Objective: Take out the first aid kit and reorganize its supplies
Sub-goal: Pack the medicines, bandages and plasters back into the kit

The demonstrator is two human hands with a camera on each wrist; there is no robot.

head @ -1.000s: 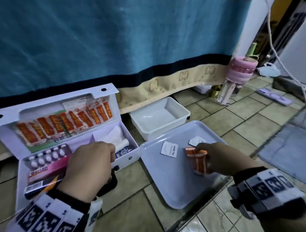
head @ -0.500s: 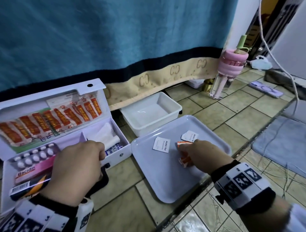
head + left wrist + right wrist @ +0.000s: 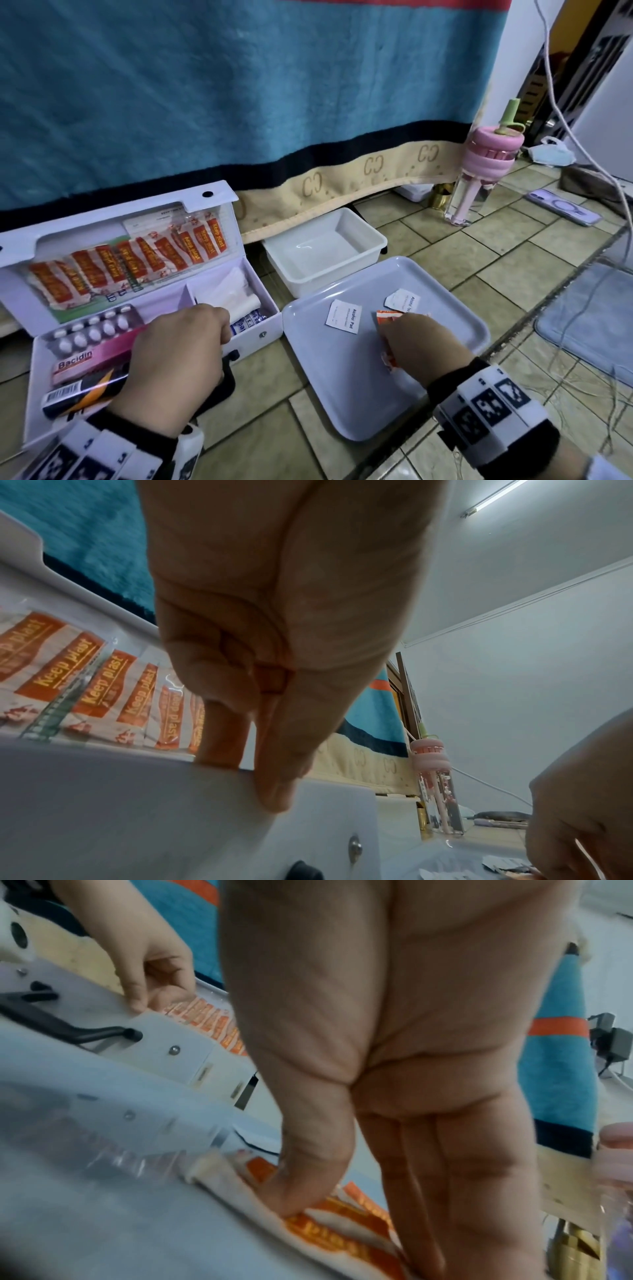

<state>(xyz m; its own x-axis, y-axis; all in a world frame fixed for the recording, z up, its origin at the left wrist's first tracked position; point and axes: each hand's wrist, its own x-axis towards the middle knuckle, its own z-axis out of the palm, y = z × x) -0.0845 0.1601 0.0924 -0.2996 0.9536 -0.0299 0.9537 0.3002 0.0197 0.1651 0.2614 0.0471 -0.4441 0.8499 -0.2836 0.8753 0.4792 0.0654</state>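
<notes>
- Head view: one white first aid kit (image 3: 253, 337) lies open on the tiles, just left of one tray (image 3: 342, 394).
- My left hand (image 3: 174, 363) pinches the kit's front wall, hiding part of its contents.
- My right hand (image 3: 421, 346) presses one plaster bundle (image 3: 385, 317) onto the tray with thumb and straight fingers.
- Two alcohol pads (image 3: 342, 316) lie beside it.
- One white tub (image 3: 322, 253) and one pink bottle (image 3: 479, 178) stand behind.

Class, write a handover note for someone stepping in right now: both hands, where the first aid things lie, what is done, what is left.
Left hand grips the front wall of the first aid box, thumb outside.
Right hand presses a strip of plasters onto the tray with thumb and straight fingers.
Done: box open; two alcohol pads on the tray.
Left: lid plasters, pills, pink carton and gauze are in the box, unsorted.
</notes>
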